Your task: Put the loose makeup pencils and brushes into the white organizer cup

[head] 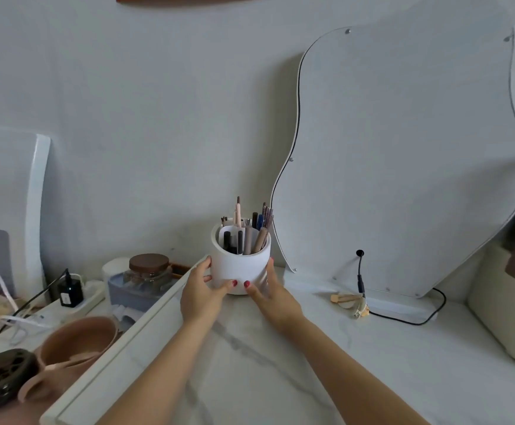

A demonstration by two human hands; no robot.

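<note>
— Why both hands on the white organizer cup [240, 268]?

— It stands on the marble table [326, 348] near the wavy mirror [403, 164], packed with pencils and brushes [245, 231]. The left hand [199, 294] and right hand [270, 294] each curl a grip round its lower wall, probably to keep it upright.

— Any loose ones left?

— None that I can see on the table; only a hair clip [349, 302] beside the mirror's cable.

Pale grey wall [146, 118], marble-veined white tabletop [357, 363] — wavy-edged mirror [403, 164] leaning
</note>
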